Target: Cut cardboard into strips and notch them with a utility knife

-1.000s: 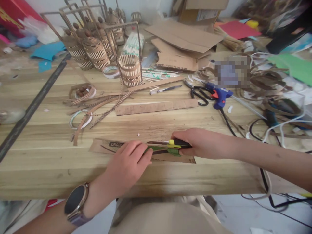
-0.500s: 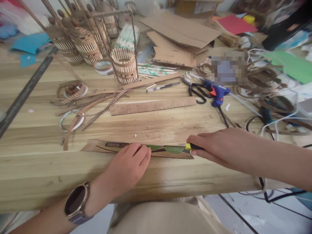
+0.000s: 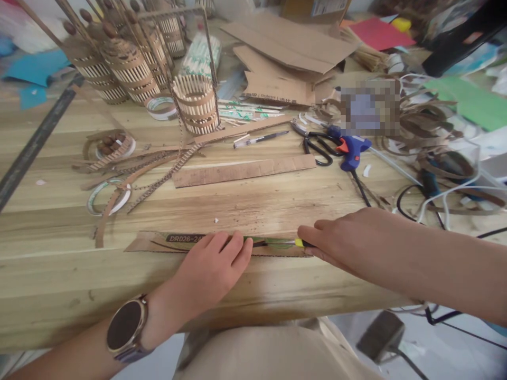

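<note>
A printed cardboard strip lies along the table near its front edge, with dark lettering and green marks on it. My left hand presses down on the strip's middle, fingers bent and held together, covering part of the print. Closed around a utility knife with a yellow and black grip, my right hand is over the strip's right end. The knife's thin blade points left along the strip, towards my left fingers; most of the handle is hidden in my palm.
Behind the strip lie another cardboard strip, a pen, black-handled scissors and a blue glue gun. A tape roll is at left. Stick-walled baskets and cardboard sheets stand farther back. Cables tangle at right.
My right hand and the knife have shifted slightly left along the strip. My left hand remains on the strip, its fingers slightly farther right. The whole view has tilted a little.
</note>
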A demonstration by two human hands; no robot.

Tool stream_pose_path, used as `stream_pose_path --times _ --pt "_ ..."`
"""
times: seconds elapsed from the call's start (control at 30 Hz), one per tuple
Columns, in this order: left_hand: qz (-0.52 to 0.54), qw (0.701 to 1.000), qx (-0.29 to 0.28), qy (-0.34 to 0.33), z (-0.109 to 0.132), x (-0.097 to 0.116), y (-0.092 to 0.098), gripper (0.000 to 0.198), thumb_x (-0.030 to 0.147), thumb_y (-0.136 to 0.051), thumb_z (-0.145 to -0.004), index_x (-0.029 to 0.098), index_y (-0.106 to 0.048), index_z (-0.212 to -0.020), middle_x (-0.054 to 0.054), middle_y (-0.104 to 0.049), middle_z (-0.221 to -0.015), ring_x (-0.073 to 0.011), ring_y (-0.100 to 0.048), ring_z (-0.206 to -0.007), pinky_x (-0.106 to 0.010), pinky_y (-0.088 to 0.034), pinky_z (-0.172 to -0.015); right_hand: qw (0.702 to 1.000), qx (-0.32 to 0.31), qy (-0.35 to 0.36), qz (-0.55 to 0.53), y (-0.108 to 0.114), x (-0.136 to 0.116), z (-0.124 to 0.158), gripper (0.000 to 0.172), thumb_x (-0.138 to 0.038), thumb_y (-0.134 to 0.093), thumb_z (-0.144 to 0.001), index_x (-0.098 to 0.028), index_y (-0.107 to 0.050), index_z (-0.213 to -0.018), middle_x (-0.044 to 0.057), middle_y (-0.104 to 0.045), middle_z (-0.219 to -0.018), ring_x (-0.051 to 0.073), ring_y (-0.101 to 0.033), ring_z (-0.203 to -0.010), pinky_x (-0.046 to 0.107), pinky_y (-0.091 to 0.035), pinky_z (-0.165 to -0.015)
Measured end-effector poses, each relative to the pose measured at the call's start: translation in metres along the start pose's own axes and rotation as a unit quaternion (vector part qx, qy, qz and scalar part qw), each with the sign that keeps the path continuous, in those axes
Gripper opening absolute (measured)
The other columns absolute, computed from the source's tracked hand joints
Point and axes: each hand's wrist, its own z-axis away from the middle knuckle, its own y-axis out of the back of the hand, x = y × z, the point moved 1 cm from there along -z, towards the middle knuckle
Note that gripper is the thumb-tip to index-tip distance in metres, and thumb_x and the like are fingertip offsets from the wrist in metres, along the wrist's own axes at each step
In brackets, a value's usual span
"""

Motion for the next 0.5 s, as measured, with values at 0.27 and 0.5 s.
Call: stream_pose_path --times 0.27,0.5 --pt "0.010 1.000 0.001 -0.007 0.0030 -0.0016 -0.0038 0.034 0.004 -0.048 -0.089 0.007 -0.060 -0.121 -0.013 -0.070 -0.109 -0.0244 -0.061 -0.085 -0.037 -0.052 -0.073 0.994 -0.090 -0.038 0.058 0.0112 -0.0093 0.0045 0.041 0.006 -0.059 -0.056 -0.025 -0.054 -0.081 -0.002 -0.056 -0.058 0.016 -0.049 -0.040 0.030 -0.015 -0.045" --pt "0.004 1.000 0.010 -0.006 0.0043 -0.0016 -0.0045 0.032 0.006 -0.051 -0.089 0.007 -0.061 -0.119 -0.013 -0.070 -0.107 -0.0247 -0.061 -0.084 -0.037 -0.052 -0.071 0.992 -0.100 -0.039 0.073 0.0130 -0.0058 0.0078 0.041 0.004 -0.059 -0.057 -0.026 -0.055 -0.085 -0.003 -0.056 -0.060 0.016 -0.050 -0.040 0.031 -0.014 -0.042"
